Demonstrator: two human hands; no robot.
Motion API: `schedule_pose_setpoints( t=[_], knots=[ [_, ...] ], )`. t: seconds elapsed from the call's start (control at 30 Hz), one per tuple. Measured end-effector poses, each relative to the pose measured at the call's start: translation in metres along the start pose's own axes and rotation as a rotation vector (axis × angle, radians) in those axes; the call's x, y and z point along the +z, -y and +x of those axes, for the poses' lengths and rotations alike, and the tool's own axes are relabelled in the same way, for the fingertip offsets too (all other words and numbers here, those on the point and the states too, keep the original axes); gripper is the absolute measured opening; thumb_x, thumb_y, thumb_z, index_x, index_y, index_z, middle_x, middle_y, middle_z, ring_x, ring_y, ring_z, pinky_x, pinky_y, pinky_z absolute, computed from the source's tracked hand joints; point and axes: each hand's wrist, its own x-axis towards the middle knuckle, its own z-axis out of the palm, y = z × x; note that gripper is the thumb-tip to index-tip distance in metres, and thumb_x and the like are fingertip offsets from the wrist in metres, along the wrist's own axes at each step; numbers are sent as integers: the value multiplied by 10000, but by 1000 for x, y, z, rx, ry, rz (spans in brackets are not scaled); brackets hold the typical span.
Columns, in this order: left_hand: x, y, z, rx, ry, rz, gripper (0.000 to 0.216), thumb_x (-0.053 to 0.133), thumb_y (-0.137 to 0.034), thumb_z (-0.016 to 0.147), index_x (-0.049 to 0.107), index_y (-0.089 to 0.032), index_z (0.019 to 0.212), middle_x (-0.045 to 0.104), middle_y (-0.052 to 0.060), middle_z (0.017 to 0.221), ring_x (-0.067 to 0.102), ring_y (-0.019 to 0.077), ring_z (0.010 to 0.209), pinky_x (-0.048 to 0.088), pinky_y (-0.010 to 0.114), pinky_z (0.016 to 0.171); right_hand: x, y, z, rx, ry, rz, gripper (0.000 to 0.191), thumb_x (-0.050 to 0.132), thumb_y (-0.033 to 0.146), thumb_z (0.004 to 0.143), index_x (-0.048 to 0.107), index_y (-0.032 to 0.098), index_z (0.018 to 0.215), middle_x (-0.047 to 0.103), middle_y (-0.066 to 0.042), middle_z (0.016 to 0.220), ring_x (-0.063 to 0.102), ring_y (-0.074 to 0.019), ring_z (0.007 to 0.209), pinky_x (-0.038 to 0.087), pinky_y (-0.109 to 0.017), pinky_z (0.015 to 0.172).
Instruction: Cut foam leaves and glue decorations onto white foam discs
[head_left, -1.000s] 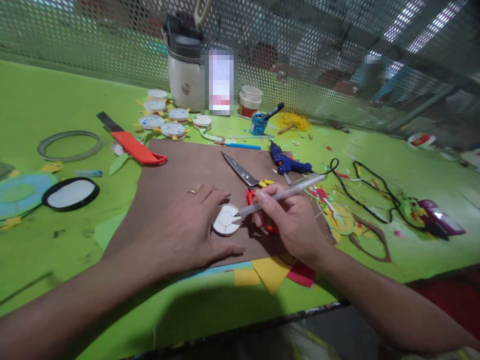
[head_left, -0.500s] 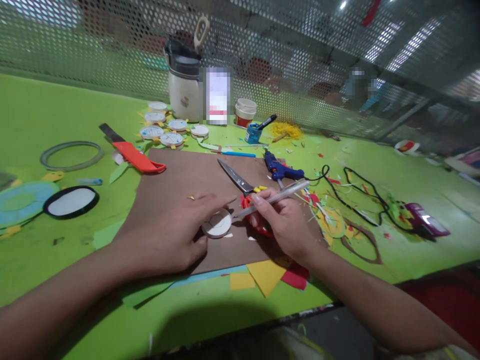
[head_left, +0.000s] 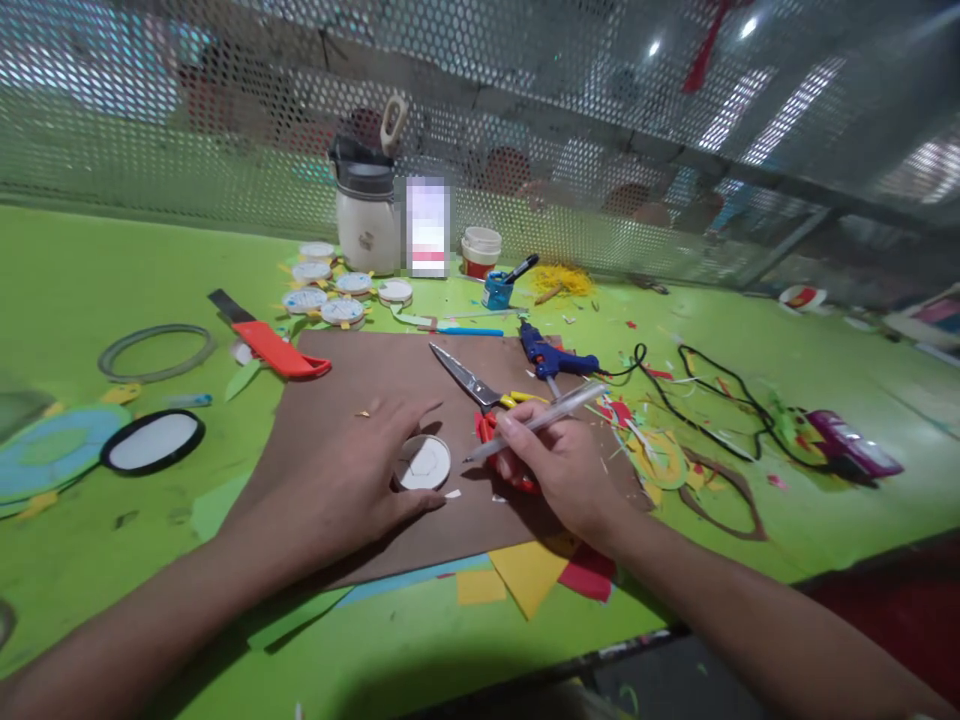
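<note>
A small white paper disc [head_left: 425, 463] with pen lines on it lies on a brown sheet [head_left: 360, 370]. My left hand [head_left: 352, 470] rests flat on the sheet with fingers spread, thumb and forefinger framing the disc. My right hand [head_left: 559, 465] is closed round a clear pen [head_left: 544, 418], its tip lifted just right of the disc. Scissors [head_left: 480, 390] with red and yellow handles lie behind my right hand.
A blue glue gun [head_left: 555, 358] with black cord [head_left: 712, 390], an orange cutter [head_left: 274, 345], several white discs [head_left: 341, 290], a white jug [head_left: 365, 215], paint pots [head_left: 480, 250], a black-rimmed oval [head_left: 154, 441] and paper scraps [head_left: 529, 570] lie on the green table. Perforated mesh stands behind.
The pen tip has come off the disc and sits to its right. My left hand has shifted around the disc, which has moved a little. The view has tilted up.
</note>
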Motion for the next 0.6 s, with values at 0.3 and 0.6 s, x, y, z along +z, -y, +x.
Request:
schedule_pose_setpoints(
  t=[0.3, 0.6],
  knots=[
    [-6, 20, -8, 185, 47, -118, 788, 535, -132, 758, 283, -331, 1477, 410, 29, 1513, 432, 264, 1339, 380, 413, 1085, -2, -1, -2, -31, 25, 25, 259, 601, 418, 878, 562, 181, 781, 560, 40, 552, 461, -84, 482, 389, -222, 475],
    [-13, 18, -3, 36, 175, -145, 817, 657, -490, 759, 335, -213, 1456, 431, 107, 1490, 419, 319, 1337, 373, 463, 1087, -1, -6, -2, -24, 109, 64, 234, 587, 402, 881, 541, 180, 822, 558, 37, 580, 493, -91, 516, 406, -221, 497]
  ],
)
